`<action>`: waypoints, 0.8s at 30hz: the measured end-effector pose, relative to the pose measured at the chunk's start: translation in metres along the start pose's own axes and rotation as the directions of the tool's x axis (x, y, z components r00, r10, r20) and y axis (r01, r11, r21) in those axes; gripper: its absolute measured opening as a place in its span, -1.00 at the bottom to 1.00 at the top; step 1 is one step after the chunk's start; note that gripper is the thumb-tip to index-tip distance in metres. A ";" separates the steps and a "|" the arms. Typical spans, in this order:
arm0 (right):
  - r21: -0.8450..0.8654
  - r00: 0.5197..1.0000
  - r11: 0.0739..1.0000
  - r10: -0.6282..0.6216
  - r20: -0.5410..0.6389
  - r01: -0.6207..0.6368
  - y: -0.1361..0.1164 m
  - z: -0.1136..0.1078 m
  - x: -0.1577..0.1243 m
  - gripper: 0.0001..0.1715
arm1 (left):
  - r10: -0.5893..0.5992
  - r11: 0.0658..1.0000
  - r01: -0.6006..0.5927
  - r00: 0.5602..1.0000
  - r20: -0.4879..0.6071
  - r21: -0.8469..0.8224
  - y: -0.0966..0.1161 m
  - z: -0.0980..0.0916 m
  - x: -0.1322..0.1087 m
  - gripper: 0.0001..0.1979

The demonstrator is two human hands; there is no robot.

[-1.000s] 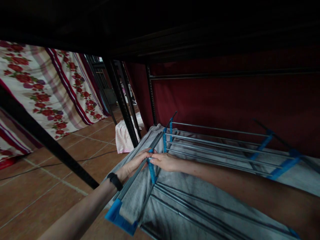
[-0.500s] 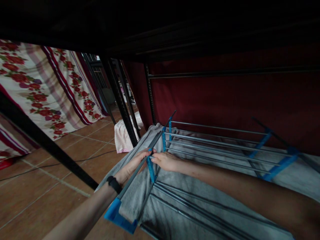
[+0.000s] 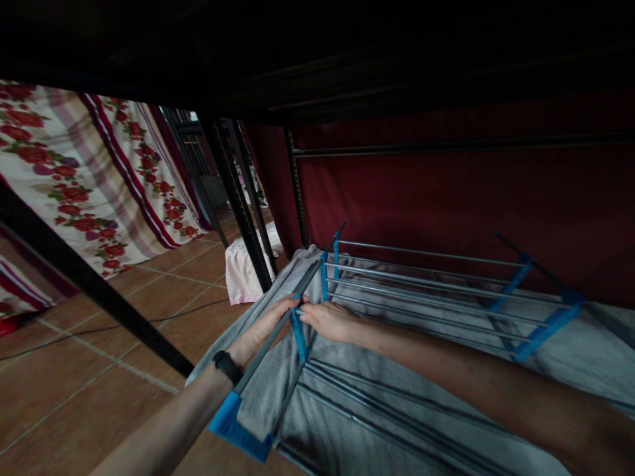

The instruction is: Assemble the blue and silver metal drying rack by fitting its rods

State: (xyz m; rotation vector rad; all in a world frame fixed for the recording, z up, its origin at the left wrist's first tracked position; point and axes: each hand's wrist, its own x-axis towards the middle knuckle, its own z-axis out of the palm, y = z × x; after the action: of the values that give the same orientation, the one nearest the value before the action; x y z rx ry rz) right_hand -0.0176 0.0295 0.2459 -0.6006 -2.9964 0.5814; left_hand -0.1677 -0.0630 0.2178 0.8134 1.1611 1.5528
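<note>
A folding clothes drying rack [image 3: 387, 280] of grey metal rods and blue plastic brackets lies on a grey cloth [image 3: 270, 403]. My left hand [image 3: 278, 317], with a black band on the wrist, is closed round the rack's side bar at a blue bracket [image 3: 299, 336]. Right beside it, my right hand [image 3: 327, 320] pinches the end of a thin metal rod against the same bracket. The fingertips of both hands nearly meet there. Part of the rods behind my right forearm is hidden. A blue corner piece [image 3: 241, 426] sits at the near end of the side bar.
Low overhead spans a dark shelf. Black metal posts [image 3: 248, 218] stand at the left, and a dark red cloth [image 3: 446, 198] hangs behind. A floral curtain [image 3: 99, 178] hangs over the tiled floor [image 3: 124, 396], where a cable [image 3: 198, 309] runs. A pale cloth [image 3: 244, 271] hangs near the posts.
Both hands keep their grip at the same bracket. The view has shifted very slightly, and the rack's far right end appears a little further left.
</note>
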 end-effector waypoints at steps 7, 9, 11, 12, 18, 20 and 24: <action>-0.031 0.998 0.998 -0.062 -0.009 0.061 0.002 0.004 -0.002 -0.59 | 0.009 1.000 -0.008 0.999 0.049 -0.015 -0.003 -0.004 0.006 -0.78; -0.071 0.997 0.995 -0.073 -0.012 0.072 0.000 0.006 -0.006 -0.58 | 0.020 1.000 -0.020 0.999 0.049 -0.004 -0.002 -0.002 0.004 -0.80; -0.084 0.998 0.994 -0.068 -0.005 0.067 -0.001 0.006 -0.008 -0.57 | 0.030 1.000 -0.030 0.999 0.036 0.007 -0.001 0.000 0.002 -0.81; -0.077 0.998 0.995 -0.059 0.001 0.059 -0.002 0.006 -0.007 -0.57 | 0.028 1.000 -0.029 0.999 0.029 0.008 0.000 0.001 0.001 -0.81; 0.008 0.999 0.999 -0.038 0.027 0.037 0.003 0.005 0.002 -0.61 | -0.010 1.000 0.011 1.000 0.019 -0.025 -0.001 0.001 0.001 -0.75; 0.022 0.999 0.999 -0.031 0.028 0.030 0.005 0.005 0.003 -0.60 | -0.009 0.999 0.010 0.999 0.030 -0.030 -0.001 0.000 0.002 -0.74; 0.042 1.000 0.999 -0.016 0.021 0.015 0.003 0.005 0.001 -0.58 | 0.006 1.000 -0.005 0.998 0.056 -0.028 -0.002 0.000 0.001 -0.79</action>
State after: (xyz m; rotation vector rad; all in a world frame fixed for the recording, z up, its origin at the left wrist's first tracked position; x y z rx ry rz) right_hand -0.0175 0.0309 0.2400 -0.5712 -2.9981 0.6513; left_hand -0.1678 -0.0618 0.2159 0.8374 1.0949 1.5379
